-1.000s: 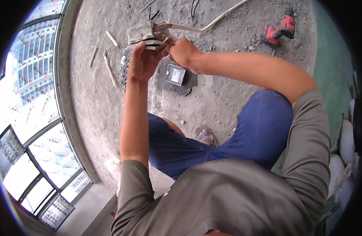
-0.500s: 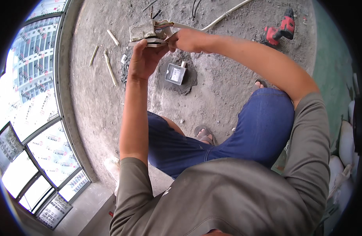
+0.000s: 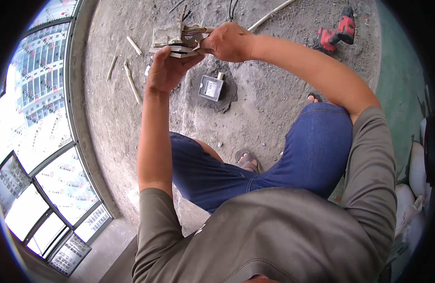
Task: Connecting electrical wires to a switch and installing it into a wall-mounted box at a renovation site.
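Observation:
My left hand (image 3: 168, 70) is closed around white flat plates (image 3: 176, 51), its thumb along the near edge and the other fingers partly hidden beneath. Against the plates' far side is a pale, dusty square block (image 3: 168, 35), perhaps an electrical box. Thin coloured wires (image 3: 194, 30) run at its right side, and dark wire ends (image 3: 185, 15) stick up. At the right end of the plates my right hand (image 3: 232, 41) is closed, fingertips pinched; what they grip is too small to make out. Below the hands, a grey square box (image 3: 211, 88) sits in a dark patch of the rough concrete.
A white conduit (image 3: 271, 15) stretches toward the upper right. Short pale pipe pieces (image 3: 131, 82) lie to the left. A red and black cordless drill (image 3: 337, 33) rests at the upper right. Tall windows (image 3: 38, 94) line the left; white sacks (image 3: 416, 162) stand at the right rim.
Both hands have shifted slightly with the plates, the left one to the left, the right one upward. The right hand has turned, showing more of its back.

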Motion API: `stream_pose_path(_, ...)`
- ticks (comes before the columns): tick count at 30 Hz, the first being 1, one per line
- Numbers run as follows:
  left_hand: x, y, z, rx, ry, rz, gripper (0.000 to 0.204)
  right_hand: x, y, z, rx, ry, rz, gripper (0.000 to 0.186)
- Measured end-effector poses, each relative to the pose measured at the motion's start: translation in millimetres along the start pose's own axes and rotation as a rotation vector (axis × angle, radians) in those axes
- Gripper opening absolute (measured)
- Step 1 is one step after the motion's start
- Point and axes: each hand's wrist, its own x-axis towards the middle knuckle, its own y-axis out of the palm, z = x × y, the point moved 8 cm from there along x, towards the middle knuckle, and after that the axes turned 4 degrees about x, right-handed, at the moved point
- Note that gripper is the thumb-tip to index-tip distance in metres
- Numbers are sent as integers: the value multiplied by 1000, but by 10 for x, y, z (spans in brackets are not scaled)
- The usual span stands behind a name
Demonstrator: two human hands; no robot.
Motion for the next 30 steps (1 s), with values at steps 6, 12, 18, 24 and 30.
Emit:
stream_pose_path(6,-15,7,-41,14,-35,-48,52,33,98,142,-95,5,87,15)
stream_pose_path(12,-7,-85,39,-59,26,-54,51,-93,552,-50,419,400,-97,23)
stream_pose_path(18,-101,-43,68,-30,62,-113,52,-166,420,-44,428,419,-92,24)
stream_pose_path(24,-501,8,252,59,-47,-204,56,-173,130,64,-37,124,94,22)
stream_pose_path(30,-491,109,497,-64,-131,-409,37,-580,33,-105,299,163,406,28)
